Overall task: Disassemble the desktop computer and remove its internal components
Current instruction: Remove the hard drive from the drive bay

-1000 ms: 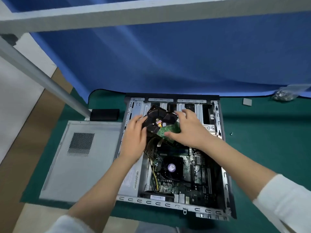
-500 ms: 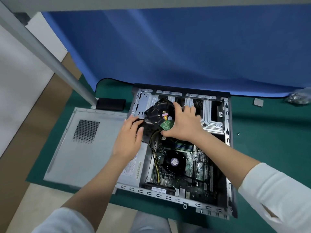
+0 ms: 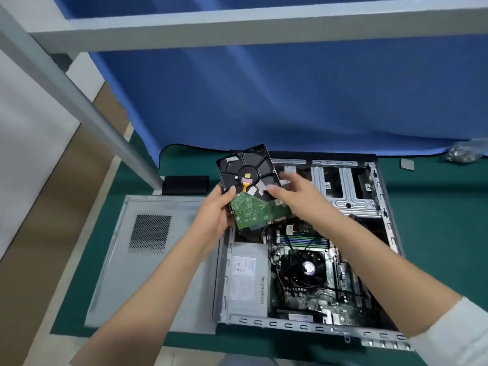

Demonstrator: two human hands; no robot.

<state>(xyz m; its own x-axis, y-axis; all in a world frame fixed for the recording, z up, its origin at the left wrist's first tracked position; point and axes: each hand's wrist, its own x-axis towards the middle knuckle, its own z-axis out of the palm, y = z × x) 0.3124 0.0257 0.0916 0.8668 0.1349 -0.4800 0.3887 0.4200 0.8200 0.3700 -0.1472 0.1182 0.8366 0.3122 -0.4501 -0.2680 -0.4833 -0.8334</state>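
The open computer case [image 3: 380, 196] lies on its side on the green mat. A black hard drive [image 3: 248, 178] with a green circuit board on its underside is held tilted above the case's upper left corner. My left hand [image 3: 215, 212] grips its left edge, thumb on the board side. My right hand [image 3: 295, 196] holds its right edge, fingers blurred. Inside the case sit the grey power supply [image 3: 247, 278], the motherboard with its CPU fan [image 3: 307, 268], and the bare metal drive bay [image 3: 343, 186].
The removed grey side panel [image 3: 148, 254] lies left of the case. A black box [image 3: 186, 184] sits behind it beside a slanted metal post [image 3: 87, 112]. A bag of screws [image 3: 462, 151] and a small grey square [image 3: 407, 164] lie at the back right. Blue cloth hangs behind.
The hard drive has been lifted out of the case and raised toward me, its circuit board side now facing up. Both hands rose with it.
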